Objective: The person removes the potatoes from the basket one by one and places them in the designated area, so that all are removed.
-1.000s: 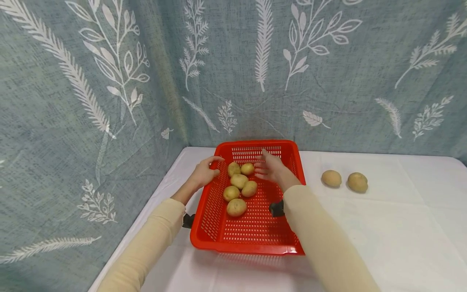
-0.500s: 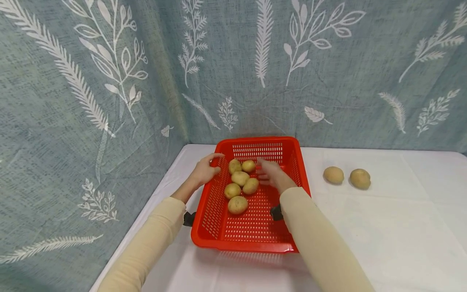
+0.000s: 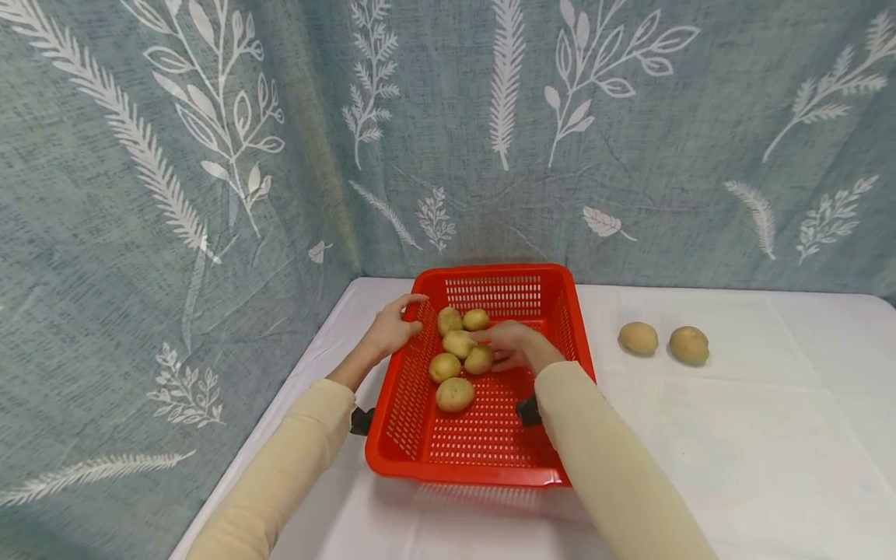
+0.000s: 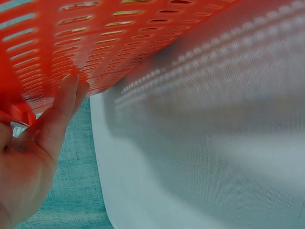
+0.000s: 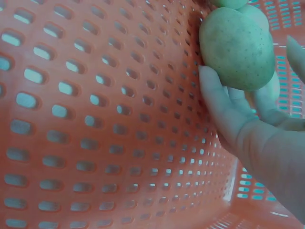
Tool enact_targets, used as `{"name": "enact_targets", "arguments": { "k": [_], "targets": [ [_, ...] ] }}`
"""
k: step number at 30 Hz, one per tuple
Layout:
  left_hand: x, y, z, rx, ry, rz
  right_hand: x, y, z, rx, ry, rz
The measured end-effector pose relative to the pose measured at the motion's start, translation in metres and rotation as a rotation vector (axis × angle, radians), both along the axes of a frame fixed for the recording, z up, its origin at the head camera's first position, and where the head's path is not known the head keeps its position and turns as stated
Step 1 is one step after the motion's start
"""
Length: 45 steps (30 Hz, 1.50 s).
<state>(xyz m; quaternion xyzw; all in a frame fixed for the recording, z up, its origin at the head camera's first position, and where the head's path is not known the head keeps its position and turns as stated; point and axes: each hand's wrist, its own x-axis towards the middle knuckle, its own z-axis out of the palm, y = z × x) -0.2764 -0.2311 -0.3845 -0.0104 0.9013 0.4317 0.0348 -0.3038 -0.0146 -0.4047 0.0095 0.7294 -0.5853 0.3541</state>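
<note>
A red plastic basket (image 3: 483, 471) with slotted walls stands on the table and holds several potatoes (image 3: 455, 395). My left hand (image 3: 390, 328) holds its left rim; in the left wrist view, straight fingers (image 4: 68, 95) lie along the outside of the slotted wall. Inside the basket, my right hand (image 3: 516, 342) reaches over a potato (image 3: 479, 360) near the middle. The right wrist view has its fingers (image 5: 217, 93) at the underside of that potato (image 5: 238, 50), with the thumb apart from it. Part of the right hand's grasp is hidden from the head view.
Two more potatoes, a paler one (image 3: 638, 339) and a browner one (image 3: 689, 345), lie on the white tablecloth (image 3: 742, 451) to the right of the basket. A patterned blue-green curtain (image 3: 476, 210) hangs behind and at the left.
My right hand has come down and nearer inside the basket, from the back potatoes to the one near the middle. The left hand stays at the rim.
</note>
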Motion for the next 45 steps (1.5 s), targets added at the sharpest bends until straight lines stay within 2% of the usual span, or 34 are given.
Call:
{"name": "enact_targets", "arguments": {
  "k": [13, 16, 22, 29, 37, 45],
  "targets": [
    [-0.0005, 0.0017, 0.0032, 0.002, 0.007, -0.008, 0.0031, 0.0062, 0.0033, 0.078, 0.046, 0.114],
    [-0.0008, 0.0015, 0.0037, 0.009, 0.007, -0.010, 0.0041, 0.0062, 0.0039, 0.093, 0.044, 0.109],
    [-0.0020, 0.0006, 0.0028, 0.008, 0.009, -0.011, 0.0062, 0.0037, 0.0055, 0.093, 0.006, 0.037],
    [-0.0009, -0.0001, 0.0020, 0.013, 0.004, -0.002, 0.0067, 0.0040, 0.0056, 0.133, 0.108, 0.156],
    [-0.0006, -0.0007, 0.0000, 0.034, 0.001, 0.000, 0.0085, 0.0027, 0.0041, 0.137, 0.132, 0.159],
    [-0.0003, -0.0014, -0.0006, 0.027, 0.007, 0.000, 0.0086, 0.0019, 0.0040, 0.150, 0.225, 0.214]
  ]
}}
